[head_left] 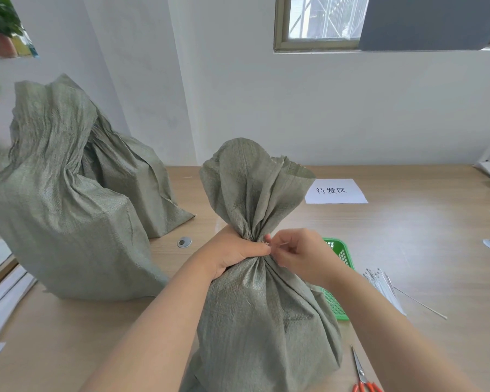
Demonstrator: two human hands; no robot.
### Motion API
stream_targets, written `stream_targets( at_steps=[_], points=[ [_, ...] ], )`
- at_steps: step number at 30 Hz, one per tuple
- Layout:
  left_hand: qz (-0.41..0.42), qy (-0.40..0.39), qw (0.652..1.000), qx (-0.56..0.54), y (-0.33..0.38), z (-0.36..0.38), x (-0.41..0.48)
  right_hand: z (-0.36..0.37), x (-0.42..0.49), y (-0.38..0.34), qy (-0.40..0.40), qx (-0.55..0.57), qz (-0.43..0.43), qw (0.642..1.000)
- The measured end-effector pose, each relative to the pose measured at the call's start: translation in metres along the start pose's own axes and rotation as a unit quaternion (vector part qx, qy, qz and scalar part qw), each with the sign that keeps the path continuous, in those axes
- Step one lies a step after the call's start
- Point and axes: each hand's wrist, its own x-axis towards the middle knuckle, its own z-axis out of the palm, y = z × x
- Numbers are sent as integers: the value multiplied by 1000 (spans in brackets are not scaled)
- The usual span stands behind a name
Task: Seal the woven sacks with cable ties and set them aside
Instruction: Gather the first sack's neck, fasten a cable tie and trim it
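Note:
A grey-green woven sack (pixel 263 315) stands upright at the table's front centre, its neck gathered into a tight bunch and its mouth flaring above. My left hand (pixel 232 251) is wrapped around that neck from the left. My right hand (pixel 297 250) pinches the thin white tail of a cable tie (pixel 282 244) right beside the neck. How far the tie goes around the neck is hidden by my fingers. A bundle of spare white cable ties (pixel 385 287) lies on the table to the right.
Two more woven sacks (pixel 65 207) stand at the left, one behind the other. A green plastic basket (pixel 338 250) sits behind the held sack. Orange-handled scissors (pixel 361 374) lie at the front right. A white paper label (pixel 335 190) lies near the wall.

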Motion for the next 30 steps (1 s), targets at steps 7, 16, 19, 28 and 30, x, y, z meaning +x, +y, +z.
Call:
stream_targets(
  at_steps=[7,16,19,28,30],
  points=[
    [16,-9,1000,17,3,-1,-8,-5,2,1,-18,-126,-101,987],
    [25,-37,996,78,9,-6,-8,-4,4,0,5,-171,-152,974],
    [23,-35,991,127,10,-5,-4,-5,5,5,-8,-153,-140,978],
    [6,-10,988,155,3,-8,-5,-18,2,6,-33,-183,-138,973],
    [0,-14,989,145,3,-10,-6,-24,1,10,-39,-170,-115,978]
  ],
)
